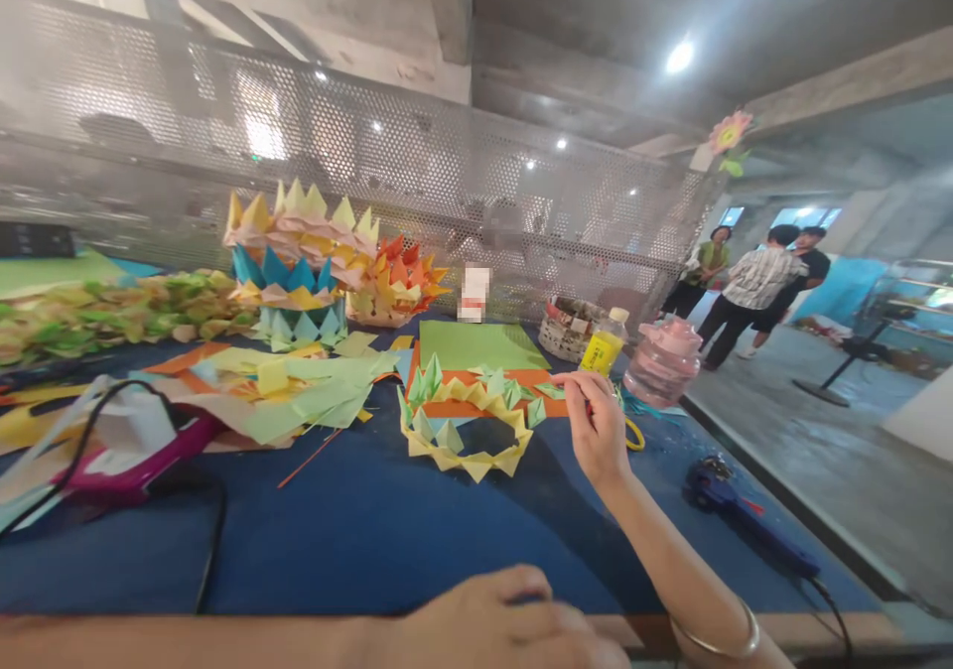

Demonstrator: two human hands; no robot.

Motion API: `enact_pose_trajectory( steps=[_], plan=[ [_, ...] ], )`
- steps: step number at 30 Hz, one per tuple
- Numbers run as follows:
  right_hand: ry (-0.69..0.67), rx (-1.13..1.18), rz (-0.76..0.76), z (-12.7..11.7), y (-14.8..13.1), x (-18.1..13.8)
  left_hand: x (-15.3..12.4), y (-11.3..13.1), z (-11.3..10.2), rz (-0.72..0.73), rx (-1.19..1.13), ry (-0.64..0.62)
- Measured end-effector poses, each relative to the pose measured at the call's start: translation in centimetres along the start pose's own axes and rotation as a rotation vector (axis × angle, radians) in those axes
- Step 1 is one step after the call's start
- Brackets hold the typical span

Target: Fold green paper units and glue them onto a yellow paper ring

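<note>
My right hand (598,421) reaches over the blue table with its fingers pinched together. A small green folded paper piece (549,389) shows at its fingertips. Just left of it lies a ring of yellow folded paper points (476,466), with pale green points (428,383) standing along its far left side. More loose green pieces (507,388) rest behind the ring on orange paper (547,407). At the near table edge my left hand (513,621) is loosely bent, fingers a little apart, with nothing visible in it; its lower part is cut off by the frame.
Layered paper crowns (302,287) and scattered coloured paper (328,381) fill the left. A magenta corded tool (141,463) lies near left, a blue glue gun (751,520) at right. A yellow-labelled bottle (605,343), a pink jug (661,361) and a basket (570,330) stand behind my right hand.
</note>
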State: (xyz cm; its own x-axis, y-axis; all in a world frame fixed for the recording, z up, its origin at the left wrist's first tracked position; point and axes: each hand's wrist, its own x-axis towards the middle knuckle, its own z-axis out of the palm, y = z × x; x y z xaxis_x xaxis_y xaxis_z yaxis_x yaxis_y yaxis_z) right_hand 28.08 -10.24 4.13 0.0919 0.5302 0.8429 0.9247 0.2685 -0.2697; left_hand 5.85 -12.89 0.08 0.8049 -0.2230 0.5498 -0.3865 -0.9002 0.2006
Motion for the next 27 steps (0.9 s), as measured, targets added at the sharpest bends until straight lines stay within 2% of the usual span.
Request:
enact_pose_trajectory(
  steps=[1, 2, 3, 4, 6, 8, 11, 14, 19, 27],
  plan=[
    [-0.005, -0.015, 0.008, 0.0, 0.4, 0.0, 0.1, 0.0, -1.7, -0.042, 0.044, 0.02],
    [-0.016, -0.033, 0.012, 0.1, 0.8, 0.1, 0.1, -0.1, -3.4, 0.002, 0.126, -0.027],
    [-0.037, -0.052, 0.014, 0.2, 1.2, 0.1, 0.1, -0.2, -4.9, -0.035, 0.174, -0.074],
    [-0.067, -0.074, 0.014, 0.3, 1.6, 0.2, -0.1, -0.6, -6.3, -0.075, 0.209, -0.065],
    [-0.151, -0.129, 0.02, 0.5, 2.3, 0.4, -0.7, -1.6, -8.2, -0.128, 0.267, 0.032],
    [-0.242, -0.203, 0.045, 0.8, 2.9, 0.6, -1.5, -3.2, -9.1, -0.194, 0.292, 0.113],
    [-0.379, -0.326, 0.112, 1.0, 3.6, 0.9, -2.7, -5.5, -9.1, -0.242, 0.3, 0.245],
    [-0.511, -0.439, 0.192, 1.3, 3.8, 1.1, -3.8, -6.8, -8.6, -0.233, 0.383, 0.378],
    [-0.641, -0.566, 0.264, 2.3, 2.7, 0.9, -4.5, -6.2, -8.3, -0.159, 0.478, 0.327],
    [-0.774, -0.62, 0.252, 3.1, 1.6, 0.9, -4.5, -5.7, -8.2, -0.184, 0.47, 0.326]
  ],
)
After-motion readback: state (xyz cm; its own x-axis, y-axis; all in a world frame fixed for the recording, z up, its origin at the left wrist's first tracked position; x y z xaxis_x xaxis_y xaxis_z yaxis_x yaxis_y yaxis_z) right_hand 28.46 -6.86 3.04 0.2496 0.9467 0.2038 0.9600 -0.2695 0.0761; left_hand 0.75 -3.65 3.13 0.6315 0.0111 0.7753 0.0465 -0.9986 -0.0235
